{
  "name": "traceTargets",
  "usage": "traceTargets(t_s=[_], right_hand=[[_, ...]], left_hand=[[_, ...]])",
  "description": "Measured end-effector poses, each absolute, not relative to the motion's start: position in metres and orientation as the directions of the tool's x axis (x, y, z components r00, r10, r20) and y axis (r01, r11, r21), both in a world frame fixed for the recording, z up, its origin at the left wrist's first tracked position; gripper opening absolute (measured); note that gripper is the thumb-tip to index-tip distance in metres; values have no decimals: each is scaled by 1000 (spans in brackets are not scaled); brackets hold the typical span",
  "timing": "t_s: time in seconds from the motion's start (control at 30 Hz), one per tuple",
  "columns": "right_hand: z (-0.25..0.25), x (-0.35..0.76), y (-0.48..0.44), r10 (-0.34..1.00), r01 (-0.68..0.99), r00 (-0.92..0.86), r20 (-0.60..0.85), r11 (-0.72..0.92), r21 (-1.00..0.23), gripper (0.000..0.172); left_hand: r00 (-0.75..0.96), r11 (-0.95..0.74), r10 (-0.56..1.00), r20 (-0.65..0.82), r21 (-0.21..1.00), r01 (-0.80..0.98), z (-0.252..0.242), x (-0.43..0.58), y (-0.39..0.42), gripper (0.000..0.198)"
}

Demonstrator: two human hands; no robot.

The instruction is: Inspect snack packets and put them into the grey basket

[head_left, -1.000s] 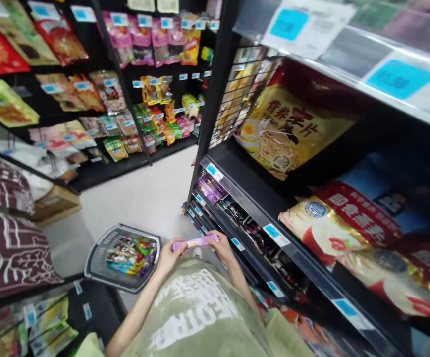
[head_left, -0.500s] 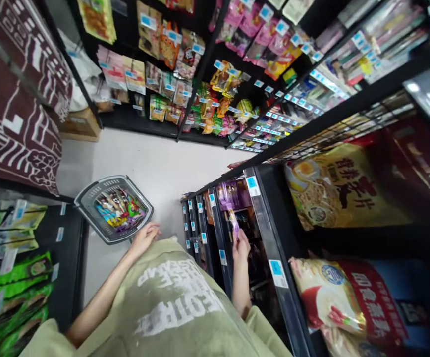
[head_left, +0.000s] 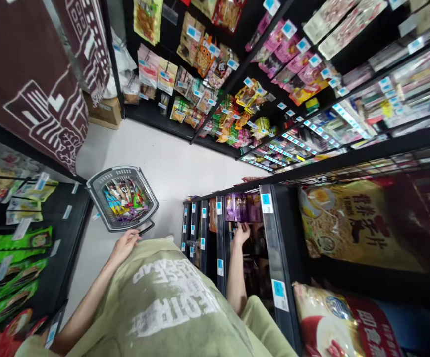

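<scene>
A grey shopping basket (head_left: pixel 105 213) holding several colourful snack packets stands over the floor to the left. Its black handle (head_left: pixel 147 228) reaches back to my left hand (head_left: pixel 125 246), whose fingers are closed around the end. My right hand (head_left: pixel 240 235) is inside the shelf on the right, just below purple snack bags (head_left: pixel 236 207). Its fingers are curled together at the bags' lower edge. What they hold, if anything, is hidden from here.
Black shelving with a price-tagged upright (head_left: pixel 274 248) runs close along my right, with large oatmeal bags (head_left: pixel 345 223) beyond. Hanging snack packets (head_left: pixel 203 54) fill the far rack. At left are a brown printed banner (head_left: pixel 47 119), a cardboard box (head_left: pixel 105 111) and green packets (head_left: pixel 18 243).
My right hand has moved up to the purple bags, and the small purple-and-white packet in its fingers no longer shows. My left hand has shifted left and back, revealing the basket handle.
</scene>
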State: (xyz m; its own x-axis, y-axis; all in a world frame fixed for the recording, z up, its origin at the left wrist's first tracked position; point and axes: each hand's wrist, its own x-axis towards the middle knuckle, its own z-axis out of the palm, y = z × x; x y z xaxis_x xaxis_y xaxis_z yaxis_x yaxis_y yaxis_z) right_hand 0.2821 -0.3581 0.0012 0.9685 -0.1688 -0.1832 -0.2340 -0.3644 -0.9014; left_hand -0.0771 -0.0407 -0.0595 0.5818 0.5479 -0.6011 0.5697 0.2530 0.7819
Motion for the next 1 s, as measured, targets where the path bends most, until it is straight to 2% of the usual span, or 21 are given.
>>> traceTargets(t_s=[0.07,0.13,0.3,0.43,0.6,0.8,1.0], right_hand=[[-23,246,-348,-264,-253,951,-162,-361,-898,51],[-42,208,-338,-298,-292,935,-190,-347,-891,52],[-61,153,-324,-297,-400,900,-320,-270,-876,46],[-59,146,-315,-277,-452,878,-390,-211,-867,46],[-54,142,-288,-117,-471,882,-457,-244,-848,42],[-57,157,-249,158,-450,816,-556,-432,-782,42],[-72,201,-197,462,-242,608,-646,-667,-705,48]], left_hand=[[566,273,538,-624,765,583,-58,-76,-42,50],[591,257,520,-617,773,580,-52,-72,-41,45],[643,125,508,-573,788,603,-41,-66,-12,29],[675,33,500,-543,791,612,-45,-70,22,24],[658,-22,534,-531,769,639,-58,-84,49,26],[544,31,600,-587,696,717,-73,-105,35,27],[387,162,644,-660,612,774,-84,-102,-6,26]])
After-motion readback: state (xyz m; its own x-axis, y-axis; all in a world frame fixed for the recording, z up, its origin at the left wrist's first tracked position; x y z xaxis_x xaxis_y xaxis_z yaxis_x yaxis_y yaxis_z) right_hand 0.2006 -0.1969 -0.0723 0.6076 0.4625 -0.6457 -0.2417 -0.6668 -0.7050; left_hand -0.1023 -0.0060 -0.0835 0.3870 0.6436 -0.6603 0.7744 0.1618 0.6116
